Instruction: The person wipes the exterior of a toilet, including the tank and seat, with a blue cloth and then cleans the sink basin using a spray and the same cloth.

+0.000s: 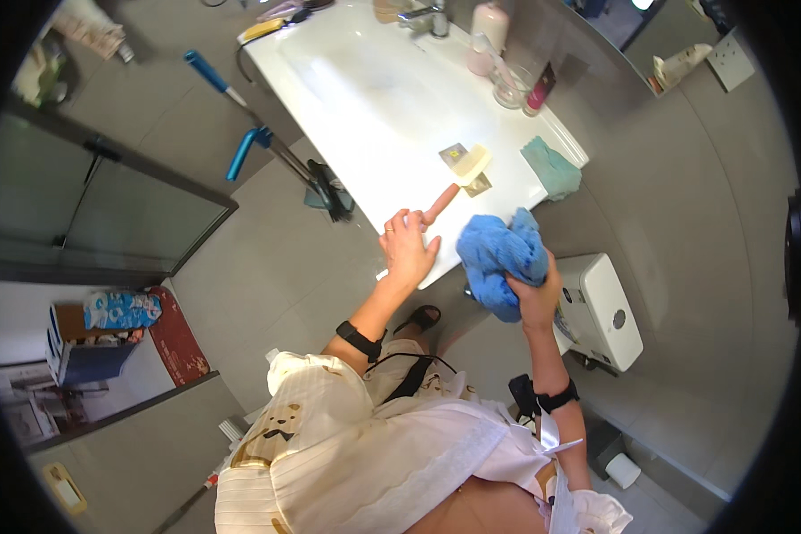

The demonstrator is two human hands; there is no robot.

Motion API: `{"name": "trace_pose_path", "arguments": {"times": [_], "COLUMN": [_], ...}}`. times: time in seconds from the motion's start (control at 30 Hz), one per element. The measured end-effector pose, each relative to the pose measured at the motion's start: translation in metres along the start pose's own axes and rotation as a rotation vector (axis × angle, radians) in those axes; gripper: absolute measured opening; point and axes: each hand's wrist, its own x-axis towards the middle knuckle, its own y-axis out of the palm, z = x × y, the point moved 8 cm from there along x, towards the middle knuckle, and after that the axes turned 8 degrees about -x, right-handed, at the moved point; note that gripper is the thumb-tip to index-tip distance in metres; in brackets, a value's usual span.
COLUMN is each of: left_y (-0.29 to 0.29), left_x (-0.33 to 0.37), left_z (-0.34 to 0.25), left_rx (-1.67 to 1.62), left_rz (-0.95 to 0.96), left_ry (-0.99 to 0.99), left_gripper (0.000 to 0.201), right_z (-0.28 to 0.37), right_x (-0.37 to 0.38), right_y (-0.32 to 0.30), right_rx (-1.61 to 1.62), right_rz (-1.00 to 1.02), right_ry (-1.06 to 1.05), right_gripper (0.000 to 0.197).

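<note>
A crumpled, fluffy blue cloth (498,258) is bunched in my right hand (538,292), whose fingers are wrapped round its lower side. The cloth is beside the near right corner of the white washbasin counter (392,169). My left hand (407,249) is at the counter's near edge, fingers bent and thumb apart. Just beyond its fingertips lies a brush-like tool with a brown handle (441,203) and a cream head (473,165). Whether my fingertips touch the handle I cannot make out. The cream head lies between two small flat squares (453,154).
A pale green cloth (552,167) hangs over the counter's right edge. Behind are a tap (427,18), a pump bottle (489,36), a glass (511,87) and a dark pink tube (539,89). The toilet (599,311) stands right; a blue-handled broom and dustpan (280,151) left.
</note>
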Motion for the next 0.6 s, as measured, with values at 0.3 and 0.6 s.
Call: {"name": "trace_pose_path", "arguments": {"times": [0.3, 0.6], "left_y": [-0.040, -0.127], "left_x": [-0.070, -0.149], "left_z": [0.003, 0.070], "left_rx": [0.006, 0.098], "left_rz": [0.042, -0.016], "left_ry": [0.047, -0.066], "left_gripper": [0.053, 0.049], "right_z": [0.025, 0.021], "right_x": [-0.003, -0.037], "right_y": [0.011, 0.132], "right_rx": [-0.165, -0.709], "right_rz": [-0.195, -0.025], "right_ry": [-0.255, -0.458], "right_gripper": [0.057, 0.043]}}
